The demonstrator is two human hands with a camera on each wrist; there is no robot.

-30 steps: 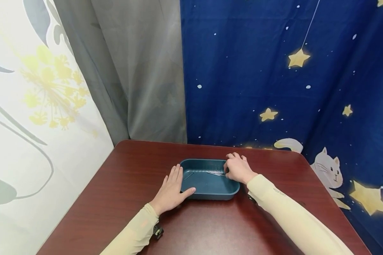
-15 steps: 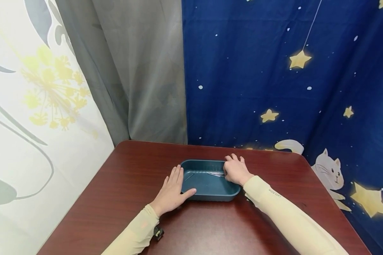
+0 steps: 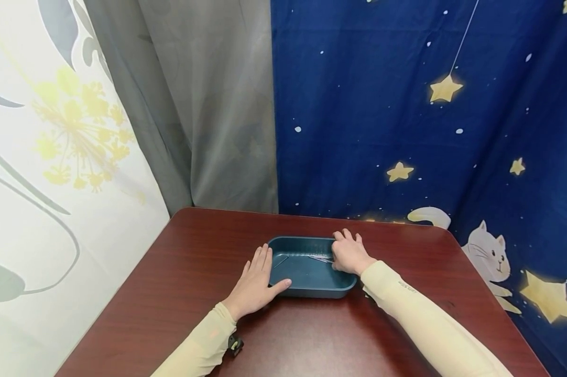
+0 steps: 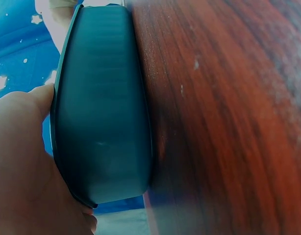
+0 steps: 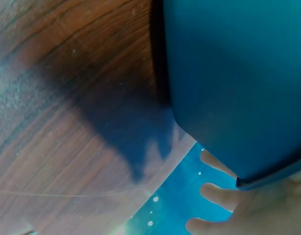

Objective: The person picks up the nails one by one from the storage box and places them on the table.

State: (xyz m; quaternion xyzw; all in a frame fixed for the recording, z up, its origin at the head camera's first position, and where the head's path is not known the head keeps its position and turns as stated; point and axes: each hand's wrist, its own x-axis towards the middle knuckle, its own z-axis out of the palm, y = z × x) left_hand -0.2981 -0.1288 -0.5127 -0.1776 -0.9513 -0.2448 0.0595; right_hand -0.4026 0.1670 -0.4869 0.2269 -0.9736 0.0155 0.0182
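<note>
A dark teal plastic tray point(image 3: 312, 292) stands on the table in the head view. My left hand point(image 3: 252, 285) rests along its left rim, fingers straight and thumb over the near edge. Inside, several thin silvery sticks point(image 3: 318, 258) lie toward the right, and one thin dark stick point(image 3: 281, 261) lies near the left end. My right hand point(image 3: 351, 255) reaches over the right rim, thumb and forefinger side down by the ends of the silvery sticks, other fingers raised. The tray wall hides those fingertips in the right wrist view, so whether they pinch a stick is unclear.
The reddish-brown wooden table point(image 3: 194, 272) extends around the tray on all sides. Behind its far edge hang a grey curtain point(image 3: 227, 131) and a blue star-patterned curtain point(image 3: 349, 104). A pale patterned curtain point(image 3: 76, 220) borders the left side.
My right hand has shifted slightly within the tray's right end, its wrist and sleeve turning a little. My left hand stays in place on the rim. The sticks look nearly unmoved.
</note>
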